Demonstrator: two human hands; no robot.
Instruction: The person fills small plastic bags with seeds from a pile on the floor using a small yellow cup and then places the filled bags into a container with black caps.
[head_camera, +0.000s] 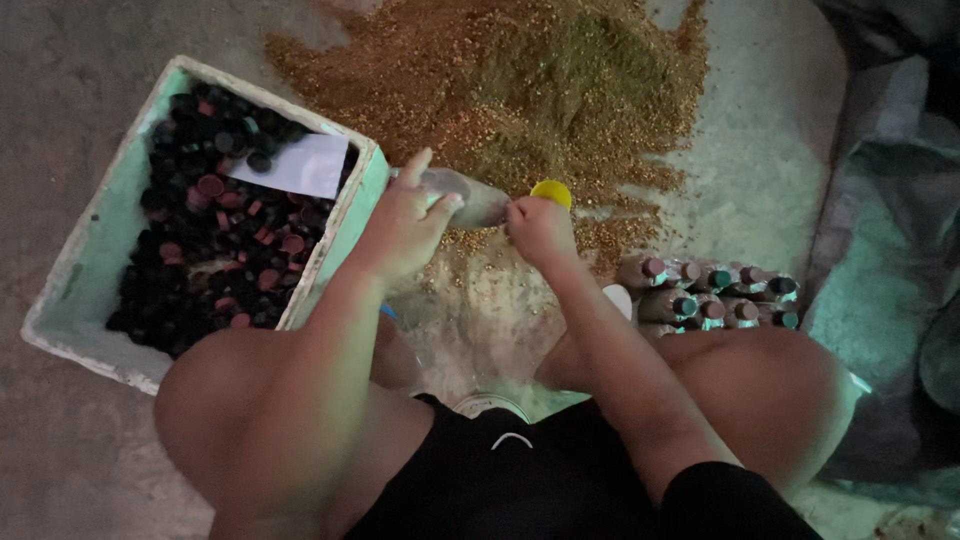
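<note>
1. The left hand is wrapped around a clear plastic bottle, which lies nearly on its side; the fingers are closed on its body, thumb pointing up.
2. The right hand is closed at the mouth end of the bottle, its fingers pinched around a small yellow funnel-like piece; how the piece meets the bottle is hidden by the knuckles.
3. The bottle is held just above the near edge of a wide heap of brown and greenish granules spread on the concrete floor. Loose grains trail from the heap down under both hands.
4. Left of the bottle, touching distance from the left hand, stands a pale green foam box holding many dark and reddish bottle caps. A white sheet of paper lies on the caps, near the box corner closest to the bottle.
5. Right of the bottle and nearer the person, a cluster of capped bottles lies on the floor beside the right knee, caps red and teal.
6. Between the bottle and that cluster, a small white object shows just behind the right forearm; what it is cannot be told.
7. The person squats, bare knees either side of the arms, in black shorts.
8. Far right of the heap lies crumpled grey sheeting.
</note>
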